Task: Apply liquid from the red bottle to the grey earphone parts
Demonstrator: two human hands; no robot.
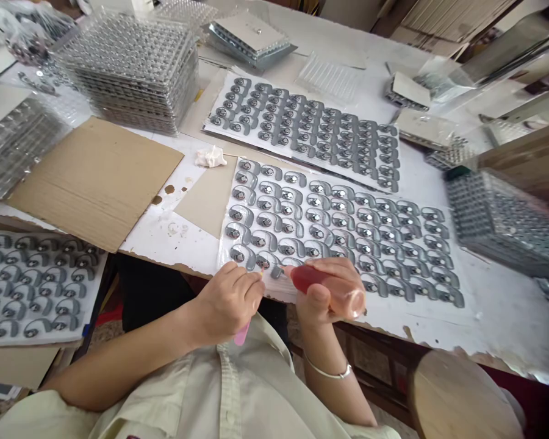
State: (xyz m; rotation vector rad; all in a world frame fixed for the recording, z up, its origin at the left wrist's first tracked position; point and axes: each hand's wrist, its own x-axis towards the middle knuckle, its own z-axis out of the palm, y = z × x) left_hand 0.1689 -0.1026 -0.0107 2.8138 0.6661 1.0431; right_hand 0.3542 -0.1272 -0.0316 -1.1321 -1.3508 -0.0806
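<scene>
My left hand (pixel 231 302) is closed around a slim tool with a pink handle (pixel 241 334). Its thin tip reaches the nearest row of a white sheet (pixel 297 288); whether it touches a piece I cannot tell. A soft squeeze bottle (pixel 327 290) of reddish liquid lies sideways in my right hand (pixel 318 305), fingers wrapped round it, nozzle pointing left over the same row. Rows of curved grey pieces (pixel 289 249), each with a shiny round stone-like part at one end, cover this sheet. Behind it lies a second sheet (pixel 302 122) of similar pieces.
Stacked clear plastic trays (pixel 128 73) stand at the back left, beside a brown cardboard piece (pixel 100 177). A crumpled white tissue (pixel 210 157) lies near the sheets. More trays (pixel 503 213) are piled at right. Another filled sheet (pixel 32 286) sits lower left; a round stool (pixel 462 396) is lower right.
</scene>
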